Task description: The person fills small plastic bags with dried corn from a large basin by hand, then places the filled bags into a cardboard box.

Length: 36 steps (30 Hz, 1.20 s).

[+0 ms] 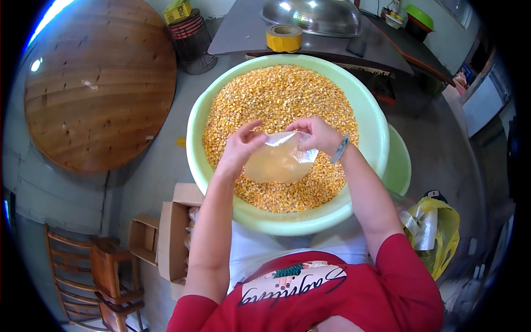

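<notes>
A clear plastic bag (pixel 281 161) hangs between my two hands above a heap of yellow corn kernels (pixel 287 91). My left hand (pixel 243 145) pinches the bag's upper left edge between thumb and fingers. At the bag's upper right edge, my right hand (pixel 319 135) grips the film, with a band around that wrist. Corn shows through the bag's film, so whether any kernels lie inside it I cannot tell. The kernels fill a large pale green basin (pixel 373 127) in front of my lap.
A yellow tape roll (pixel 284 39) and a metal strainer bowl (pixel 312 16) sit on the grey table (pixel 238 33) beyond. At left are a round wooden tabletop (pixel 99 83), cardboard boxes (pixel 172 238) and a wooden chair (pixel 69 271). A yellow plastic bag (pixel 447 232) stands at right.
</notes>
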{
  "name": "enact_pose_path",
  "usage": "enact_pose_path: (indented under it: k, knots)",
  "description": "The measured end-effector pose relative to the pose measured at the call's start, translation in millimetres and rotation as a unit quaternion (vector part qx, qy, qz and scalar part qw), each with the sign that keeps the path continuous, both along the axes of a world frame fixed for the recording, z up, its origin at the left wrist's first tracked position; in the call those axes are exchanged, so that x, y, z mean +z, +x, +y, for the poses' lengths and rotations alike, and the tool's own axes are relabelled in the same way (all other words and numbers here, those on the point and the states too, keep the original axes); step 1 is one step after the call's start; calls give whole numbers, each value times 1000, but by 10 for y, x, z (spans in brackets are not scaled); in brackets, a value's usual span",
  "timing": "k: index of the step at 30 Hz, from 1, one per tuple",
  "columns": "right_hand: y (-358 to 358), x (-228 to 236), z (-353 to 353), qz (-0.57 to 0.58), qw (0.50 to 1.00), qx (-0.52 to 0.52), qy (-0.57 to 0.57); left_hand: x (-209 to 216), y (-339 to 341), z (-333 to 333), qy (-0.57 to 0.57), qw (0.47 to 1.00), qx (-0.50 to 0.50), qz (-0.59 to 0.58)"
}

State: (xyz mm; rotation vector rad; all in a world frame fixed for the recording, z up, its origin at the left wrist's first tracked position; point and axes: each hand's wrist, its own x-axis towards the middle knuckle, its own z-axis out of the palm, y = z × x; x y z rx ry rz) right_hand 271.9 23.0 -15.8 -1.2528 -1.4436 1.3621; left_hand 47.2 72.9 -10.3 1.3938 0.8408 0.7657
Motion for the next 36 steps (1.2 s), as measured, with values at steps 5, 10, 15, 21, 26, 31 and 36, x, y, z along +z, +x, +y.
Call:
enact_pose_path:
  k: [5, 10, 15, 21, 26, 31, 36]
  knots:
    - [-181, 202, -100, -47, 998, 47, 5, 104, 22, -143, 8, 993, -105, 61]
    - [-332, 173, -163, 0, 999, 32, -31, -332, 76, -129, -153, 942, 122, -272]
    - [-417, 73, -205, 69, 997, -5, -45, -232, 125, -212, -190, 888, 187, -374]
    - [-241, -118, -125, 116, 993, -17, -33, -387, 49, -91, -120, 897, 187, -382]
    - [-260, 7, -152, 131, 990, -2, -50, -326, 110, -167, -58, 942, 146, -295]
    - [-222, -207, -65, 173, 981, -30, 78, -313, 119, -192, 4, 944, 231, -237]
    - [-153, -1, -137, 36, 999, -16, -1, -188, 2, -151, 333, 898, 288, -15]
